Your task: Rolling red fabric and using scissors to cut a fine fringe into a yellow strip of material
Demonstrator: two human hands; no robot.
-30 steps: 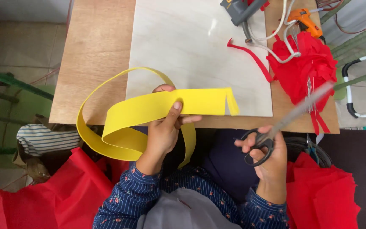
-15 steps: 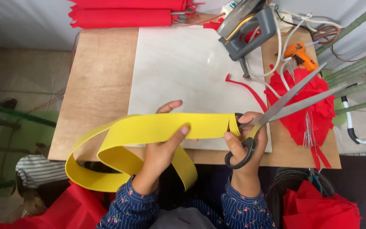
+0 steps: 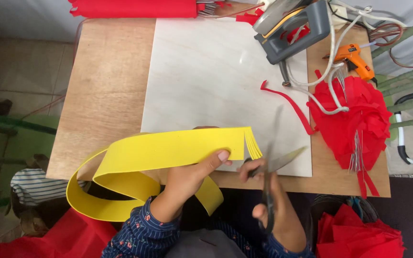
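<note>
Since the earlier frame, the scissors [image 3: 269, 179] have been swung from pointing up-right across the tabletop [image 3: 101, 86] to lie with open blades just beside the fringed end of the yellow strip [image 3: 168, 150]. The strip is pinched by the closed left hand [image 3: 192, 177], thumb on top, over the tabletop's near edge, its looped tail hanging below. The scissor handles are gripped by the closed right hand [image 3: 276, 210].

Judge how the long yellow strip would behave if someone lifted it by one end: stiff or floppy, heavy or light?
The yellow strip would probably flop: it curls in loose loops off the table edge. It seems light, since the left hand holds it up with a pinch. The thin slits cut at its end near the scissors suggest that part may tear easily.
</note>
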